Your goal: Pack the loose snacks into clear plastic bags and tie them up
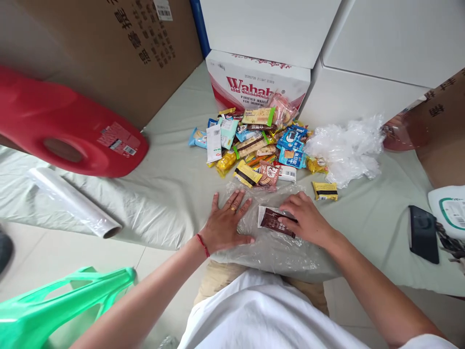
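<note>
Snack packet: dark brown wrapper with white end (275,221), lying flat on a clear plastic sheet (269,247), front centre of the covered surface, just ahead of the person's lap.
Right hand: (308,220) palm down, fingertips pressing on the packet's right end; pinning it, not wrapped around it.
Left hand: (225,224) flat, fingers spread, palm pressing the plastic sheet just left of the packet; holds nothing. Ring on one finger, red cord at the wrist.
Plastic sheet: crinkled, spread under both hands, near edge hanging over the front of the surface.
Snack pile: (254,145) mixed wrapped snacks, yellow, blue, brown, heaped behind the hands, near but apart from them.
Stray yellow packet: (324,190) alone, right of the pile, just beyond the right hand.
Crumpled clear bag: (347,148) right of the pile.
Wahaha water carton: (254,85) behind the pile, white boxes above it.
Cling film roll: (74,201) far left on the cloth.
Red plastic stool: (65,126) on its side, left.
Black phone: (423,233) far right, face down.
Green stool: (61,300) lower left, on the floor.
</note>
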Tool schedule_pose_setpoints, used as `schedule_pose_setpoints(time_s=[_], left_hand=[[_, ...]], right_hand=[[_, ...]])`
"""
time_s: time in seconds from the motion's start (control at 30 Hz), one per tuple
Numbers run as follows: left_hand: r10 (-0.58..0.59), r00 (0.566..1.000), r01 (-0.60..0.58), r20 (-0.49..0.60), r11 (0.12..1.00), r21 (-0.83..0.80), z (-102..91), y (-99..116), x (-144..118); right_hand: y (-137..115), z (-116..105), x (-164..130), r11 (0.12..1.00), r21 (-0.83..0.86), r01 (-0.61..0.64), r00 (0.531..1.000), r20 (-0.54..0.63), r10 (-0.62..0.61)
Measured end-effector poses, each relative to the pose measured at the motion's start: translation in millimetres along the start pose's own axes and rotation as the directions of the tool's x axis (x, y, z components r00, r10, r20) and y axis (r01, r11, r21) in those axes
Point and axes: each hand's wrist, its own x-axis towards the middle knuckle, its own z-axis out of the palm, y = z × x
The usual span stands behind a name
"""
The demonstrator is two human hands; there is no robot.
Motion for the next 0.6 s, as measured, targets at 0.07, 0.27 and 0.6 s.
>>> schedule_pose_setpoints(time_s=[0.07,0.27,0.6], left_hand=[[-0.013,1.000,0.013,0.022,1.000,-0.012,-2.0,1.2,1.4],[-0.018,0.999,0.020,0.037,0.998,-0.053,-4.4,-1.0,1.6],[-0.012,0.999,0.014,0.036,0.998,-0.056,-4.4,-3.9,-0.1]], right_hand=[[-9.3,-0.5,-2.9,0.998,-0.062,-0.001,1.000,-0.009,0.001],[-27.1,8.2,-13.7,0.968,-0.233,-0.090,0.994,0.046,0.103],[-25.7,1.5,-2.2,0.962,-0.266,-0.059,0.987,0.126,0.096]])
